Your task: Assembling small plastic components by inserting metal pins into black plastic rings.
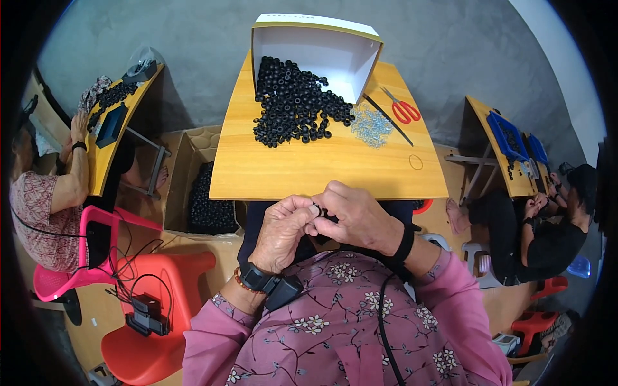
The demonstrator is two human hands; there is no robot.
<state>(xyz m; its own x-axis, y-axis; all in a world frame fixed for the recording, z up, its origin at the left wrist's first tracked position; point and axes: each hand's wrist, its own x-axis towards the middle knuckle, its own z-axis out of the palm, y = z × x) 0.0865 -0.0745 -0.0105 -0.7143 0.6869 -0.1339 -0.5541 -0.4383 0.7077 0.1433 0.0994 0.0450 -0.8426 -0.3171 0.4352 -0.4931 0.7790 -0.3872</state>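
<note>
My left hand and my right hand meet just in front of the table's near edge, fingers closed together. Pinched between their fingertips is a small black round part, mostly hidden by the fingers. On the table beyond lies a heap of small black round parts with holes, spilling out of a tipped white box. To the right of the heap sits a pile of tiny silvery metal pieces.
Red-handled scissors and a thin black rod lie at the table's right. A thin ring is nearer me. Left on the floor stands a cardboard box of black parts, behind a red chair. People sit at side tables left and right.
</note>
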